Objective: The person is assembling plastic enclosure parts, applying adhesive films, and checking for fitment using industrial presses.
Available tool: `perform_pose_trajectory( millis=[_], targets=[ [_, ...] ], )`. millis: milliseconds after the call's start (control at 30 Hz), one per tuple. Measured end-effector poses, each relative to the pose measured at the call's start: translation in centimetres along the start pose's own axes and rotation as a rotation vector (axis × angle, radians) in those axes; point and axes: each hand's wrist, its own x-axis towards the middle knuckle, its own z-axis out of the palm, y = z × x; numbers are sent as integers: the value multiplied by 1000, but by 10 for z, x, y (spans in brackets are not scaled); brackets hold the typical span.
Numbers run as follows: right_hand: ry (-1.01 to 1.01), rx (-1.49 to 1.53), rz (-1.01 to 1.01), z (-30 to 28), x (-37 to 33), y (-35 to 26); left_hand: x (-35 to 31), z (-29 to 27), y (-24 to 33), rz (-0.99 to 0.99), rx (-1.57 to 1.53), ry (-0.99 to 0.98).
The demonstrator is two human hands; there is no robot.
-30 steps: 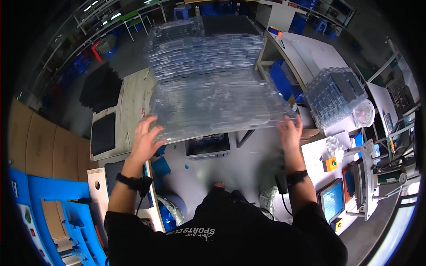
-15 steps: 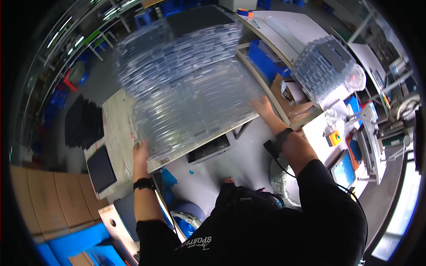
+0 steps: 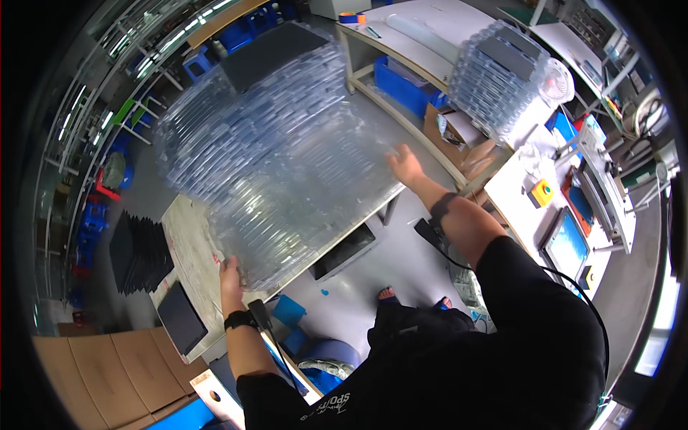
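A wide clear ribbed plastic sheet (image 3: pixel 290 208), like air-column cushioning, lies over the near part of the worktable. At its near left corner my left hand (image 3: pixel 231 281) is closed, thumb on top, on the sheet's edge. My right hand (image 3: pixel 406 166) grips the right edge with curled fingers, some of them hidden from sight. Just behind the sheet rises a tall stack of similar clear ribbed plastic (image 3: pixel 251 118), topped by a flat dark panel (image 3: pixel 274 54). Both my wrists wear dark bands.
Black sheets (image 3: pixel 137 254) are piled left of the table, and a dark flat panel (image 3: pixel 183 319) lies on its left end. Another clear plastic stack (image 3: pixel 494 82) stands on the right bench, beside a small fan (image 3: pixel 556 80). Brown cartons (image 3: pixel 107 373) line the lower left.
My view has turned, shifting the stacks leftward in the picture. Both hands stay at the sheet's edges, and I see no clear shift of the sheet on the table.
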Motion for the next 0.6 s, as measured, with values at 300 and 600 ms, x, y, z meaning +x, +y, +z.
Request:
perform_pose_trajectory(
  millis=[300, 600],
  targets=[
    [-30, 34, -296, -82, -91, 24, -52, 0, 10, 663, 215, 597],
    [-223, 49, 278, -243, -360, 250, -274, 391, 45, 749, 431, -844]
  ],
)
